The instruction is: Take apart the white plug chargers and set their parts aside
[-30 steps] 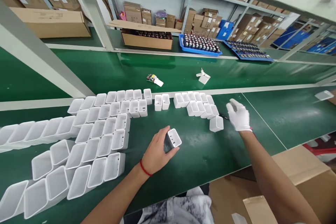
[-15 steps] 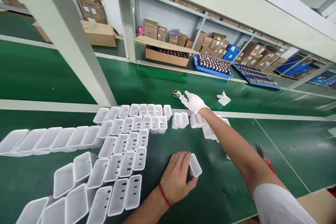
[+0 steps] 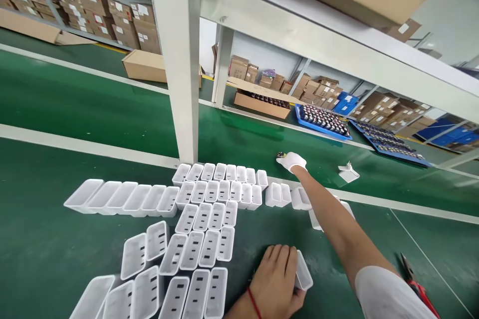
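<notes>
My left hand [image 3: 275, 279], bare and with a red cord at the wrist, is closed around a small white plastic case [image 3: 303, 271] at the lower middle. The open mouth of that case faces up. My right hand [image 3: 294, 161], in a white glove, is stretched out to the green belt [image 3: 239, 134] beyond the bench. Its fingers are closed over a small circuit board [image 3: 280, 156], of which only a little yellow and dark end shows. To the right on the belt lies a white plug cover [image 3: 349, 173] with prongs standing up.
Rows of open white cases [image 3: 202, 212] stand on the bench to the left. More white cases [image 3: 280, 193] are near the belt rail, some behind my right arm. Red-handled pliers [image 3: 415, 279] lie at right. A post [image 3: 183, 84] rises beside the rows. Blue trays [image 3: 324, 122] sit beyond the belt.
My right hand's fingers have come down over the circuit board and closed on it. My left hand still holds its case. The view has shifted, so things appear lower and further right.
</notes>
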